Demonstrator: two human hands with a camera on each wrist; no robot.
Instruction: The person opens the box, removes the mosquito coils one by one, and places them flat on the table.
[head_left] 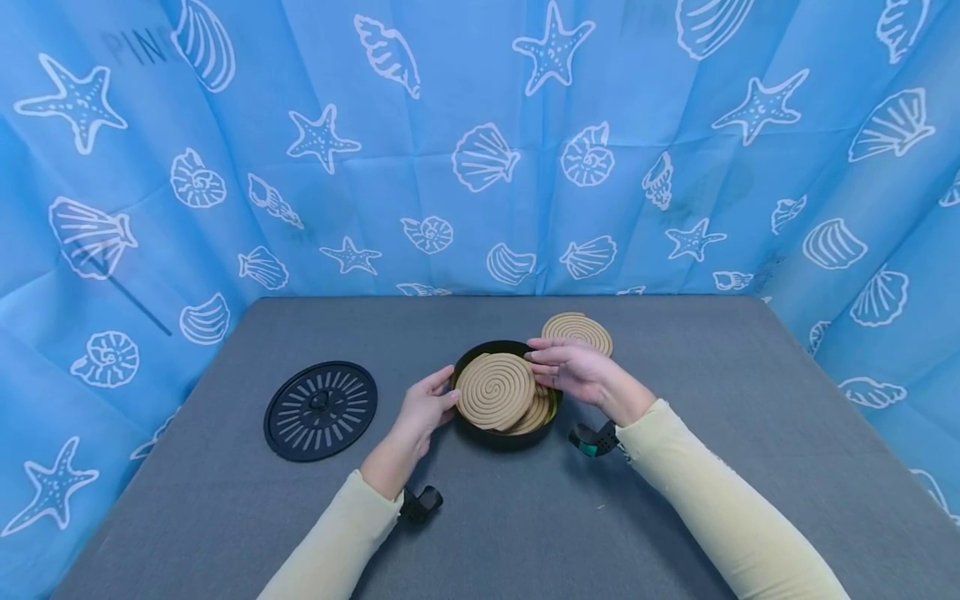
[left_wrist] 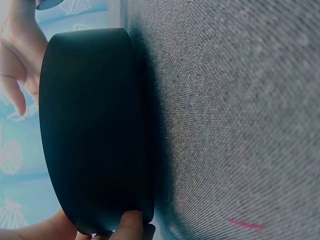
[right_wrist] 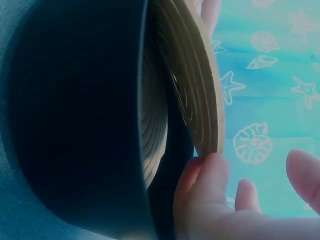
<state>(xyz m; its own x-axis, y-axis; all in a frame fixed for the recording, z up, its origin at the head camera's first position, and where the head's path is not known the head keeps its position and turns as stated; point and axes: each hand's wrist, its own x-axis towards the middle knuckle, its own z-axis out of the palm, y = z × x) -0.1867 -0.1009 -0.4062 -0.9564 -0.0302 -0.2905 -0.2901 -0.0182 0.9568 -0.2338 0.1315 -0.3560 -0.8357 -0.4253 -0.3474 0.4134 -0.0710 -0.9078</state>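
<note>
A tan mosquito coil (head_left: 495, 391) leans at a tilt on top of a black round tin (head_left: 501, 442), above more coil (head_left: 534, 417) inside. My left hand (head_left: 422, 410) holds the tin's left side, its thumb near the top coil's edge. In the left wrist view its fingers (left_wrist: 131, 222) lie against the tin's dark outer wall (left_wrist: 92, 125). At the tin's right rim is my right hand (head_left: 581, 373). Its fingertips (right_wrist: 212, 170) touch the edge of the tilted coil (right_wrist: 207, 100) in the right wrist view, with the thumb apart.
A black slotted lid (head_left: 321, 411) with a central knob lies left of the tin on the grey tabletop (head_left: 495, 525). Another tan coil (head_left: 576, 331) lies behind my right hand, partly covered by it. A blue shell-patterned curtain (head_left: 450, 100) hangs around the table's back and sides.
</note>
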